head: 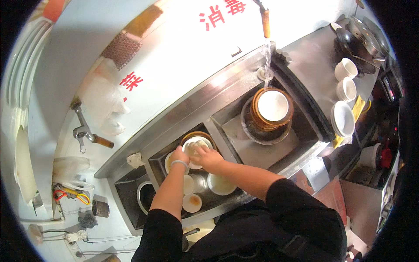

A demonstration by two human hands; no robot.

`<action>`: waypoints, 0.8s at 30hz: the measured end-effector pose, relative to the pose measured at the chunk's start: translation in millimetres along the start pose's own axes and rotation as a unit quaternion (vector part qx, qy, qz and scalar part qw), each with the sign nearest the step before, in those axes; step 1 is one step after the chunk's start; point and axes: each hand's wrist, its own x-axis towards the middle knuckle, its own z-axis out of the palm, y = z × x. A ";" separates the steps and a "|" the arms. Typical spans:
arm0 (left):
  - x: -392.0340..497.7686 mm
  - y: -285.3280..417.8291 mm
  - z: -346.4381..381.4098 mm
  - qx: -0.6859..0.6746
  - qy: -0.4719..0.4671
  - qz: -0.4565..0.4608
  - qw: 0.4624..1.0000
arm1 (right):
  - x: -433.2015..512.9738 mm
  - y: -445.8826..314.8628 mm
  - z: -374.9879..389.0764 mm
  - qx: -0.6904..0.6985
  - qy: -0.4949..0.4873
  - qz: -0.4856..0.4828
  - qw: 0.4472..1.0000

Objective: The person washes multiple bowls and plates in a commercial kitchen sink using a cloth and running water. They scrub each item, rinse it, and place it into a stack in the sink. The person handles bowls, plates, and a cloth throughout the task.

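Observation:
In the middle basin of a steel sink (pixel 227 144), a white bowl (pixel 196 165) sits over a wider brown-rimmed vessel (pixel 196 133). My left hand (pixel 180 156) grips the bowl's left rim; a pale band circles that wrist. Inside the bowl, the fingers of my right hand (pixel 209 159) press on a pale, crumpled scrubbing cloth (pixel 195 144), partly hidden by the hand. Around them lie a white bowl with cloudy liquid (pixel 221 184), a stack of white bowls on its side (pixel 198 183) and a small brown-stained dish (pixel 192 203).
Water runs from a tap (pixel 265 24) onto stacked brown pots (pixel 258 121) topped by a white bowl (pixel 273 105) in the right basin. A round metal-rimmed container (pixel 140 193) stands in the left basin. White bowls (pixel 343 118) line the right counter (pixel 304 49). Another tap (pixel 85 134) projects at left.

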 end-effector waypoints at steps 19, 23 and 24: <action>-60.2 -58.7 -12.4 -0.544 -0.004 0.344 0.765 | 55.0 -36.3 -1.5 0.351 0.276 0.215 0.868; -80.8 -43.9 13.8 -0.536 0.177 0.246 0.788 | 35.4 -52.8 25.2 0.648 0.195 0.256 0.691; -88.0 -47.7 23.4 -0.562 0.192 0.278 0.755 | 34.0 -53.6 17.9 0.512 0.204 0.212 0.807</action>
